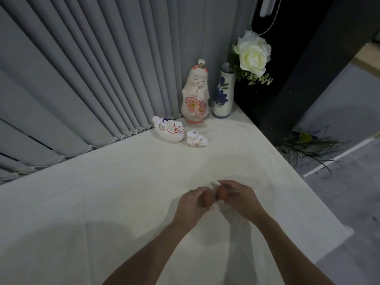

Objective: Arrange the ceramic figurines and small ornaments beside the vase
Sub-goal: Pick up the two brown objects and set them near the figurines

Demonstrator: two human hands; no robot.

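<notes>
A white vase (223, 93) with blue flowers painted on it stands in the table's far corner and holds a white rose (252, 53). Just left of it stands a tall white doll figurine (195, 95) with pink blossoms. In front of that lie a white horse figurine (168, 130) and a small white bird figurine (197, 139). Nearer to me, my left hand (193, 204) grips a small brown egg-shaped ornament (206, 198). My right hand (239, 197) grips a second brown ornament (221, 192). The two ornaments almost touch above the cloth.
A white cloth (123, 202) covers the table. Grey vertical blinds (92, 79) run along its far edge. The table's right edge drops to a grey floor, where a bundle of dark stems (308, 145) lies by a black pillar (308, 68).
</notes>
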